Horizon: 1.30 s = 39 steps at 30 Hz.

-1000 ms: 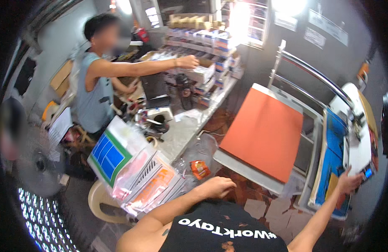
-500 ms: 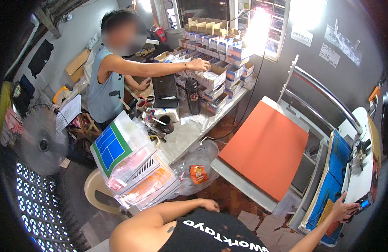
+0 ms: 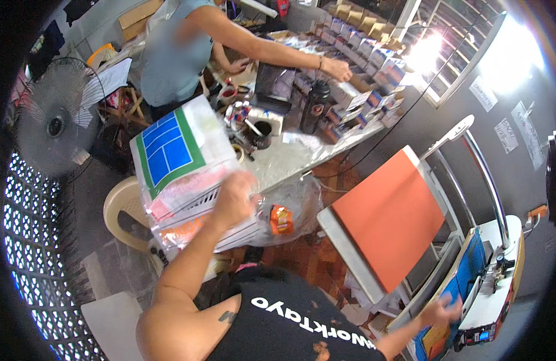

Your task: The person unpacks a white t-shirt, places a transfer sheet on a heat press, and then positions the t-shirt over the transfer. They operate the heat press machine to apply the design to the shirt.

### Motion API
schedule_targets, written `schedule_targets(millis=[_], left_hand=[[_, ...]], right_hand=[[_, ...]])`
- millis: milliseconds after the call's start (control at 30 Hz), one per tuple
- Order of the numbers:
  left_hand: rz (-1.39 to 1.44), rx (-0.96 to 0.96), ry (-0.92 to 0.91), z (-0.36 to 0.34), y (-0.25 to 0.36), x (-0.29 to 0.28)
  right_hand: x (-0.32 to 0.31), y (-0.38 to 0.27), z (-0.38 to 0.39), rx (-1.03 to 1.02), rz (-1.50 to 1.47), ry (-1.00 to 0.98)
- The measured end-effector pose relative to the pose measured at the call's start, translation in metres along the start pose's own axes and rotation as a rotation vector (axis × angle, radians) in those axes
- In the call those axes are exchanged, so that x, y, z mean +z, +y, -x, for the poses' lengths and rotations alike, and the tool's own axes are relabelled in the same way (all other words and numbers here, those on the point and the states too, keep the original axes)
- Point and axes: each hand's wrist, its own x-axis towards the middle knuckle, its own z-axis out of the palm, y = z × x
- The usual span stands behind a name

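The person wears a black sleeveless top with white lettering, both arms bare, a small tattoo on the left upper arm.

We are counting two people here, and two hands of our own: the left hand [image 3: 233, 198] and the right hand [image 3: 441, 308]. We are seeing one heat press with one orange pad [image 3: 389, 219], one standing fan [image 3: 52, 123], one plastic chair [image 3: 124, 207], one dark bottle [image 3: 314, 107] on the bench [image 3: 290, 157], and one stack of bagged sheets [image 3: 175, 159]
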Motion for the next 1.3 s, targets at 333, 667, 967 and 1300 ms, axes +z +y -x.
schedule_targets(millis=[333,667,967,1300], left_hand=[[-0.244,-0.389,-0.200,0.027,-0.135,-0.098],[-0.077,-0.370,0.109,0.011,-0.130,-0.179],[0.081,-0.402,0.299,-0.026,-0.141,-0.237],[-0.001,-0.362,0.246,-0.028,-0.150,-0.247]], right_hand=[[-0.025,-0.423,0.013,-0.529,-1.451,-1.052],[-0.053,-0.617,0.080,-0.825,-1.382,-1.661],[-0.091,-0.746,0.090,-0.661,-1.309,-1.046],[-0.094,-0.788,0.069,-1.445,-1.082,-1.145]])
